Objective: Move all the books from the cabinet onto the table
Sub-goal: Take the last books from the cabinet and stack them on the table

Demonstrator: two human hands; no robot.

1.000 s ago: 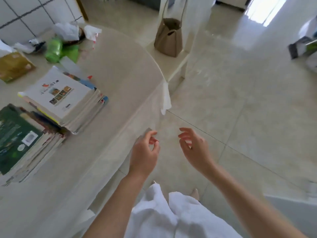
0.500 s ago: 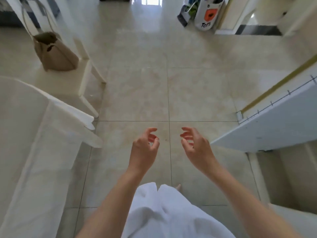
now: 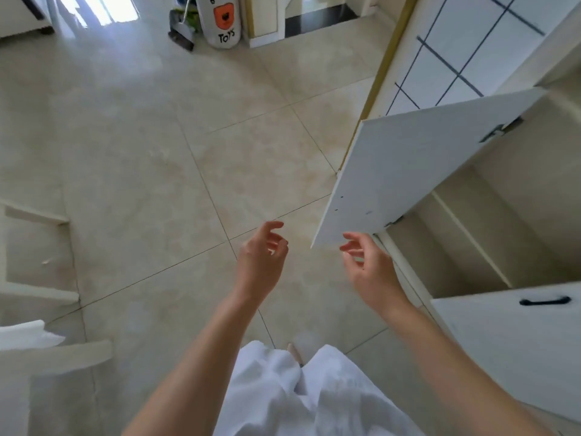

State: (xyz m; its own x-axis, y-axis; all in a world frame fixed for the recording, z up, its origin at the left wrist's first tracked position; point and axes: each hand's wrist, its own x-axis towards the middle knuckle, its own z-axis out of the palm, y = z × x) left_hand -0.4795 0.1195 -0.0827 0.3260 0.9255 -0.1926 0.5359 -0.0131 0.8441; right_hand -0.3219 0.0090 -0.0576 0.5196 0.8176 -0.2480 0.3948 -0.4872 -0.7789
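View swung right since last frame, desk and books out of my sight now; left hand (image 3: 261, 262) and right hand (image 3: 369, 265) both loose, empty, over floor (image 3: 141, 152); right beside open cabinet (image 3: 503, 215) door (image 3: 408, 171), shelves bare

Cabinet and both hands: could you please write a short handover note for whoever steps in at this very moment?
Left hand: empty, fingers loosely curled, held over the floor.
Right hand: empty, open, just below the lower corner of the open cabinet door.
Cabinet: door swung wide; the shelf parts in view hold no books. The lower interior is hidden behind a shut door with a black handle.
Table and moved books: out of view now.
Left: check the hidden cabinet space and carry any remaining books to the table.
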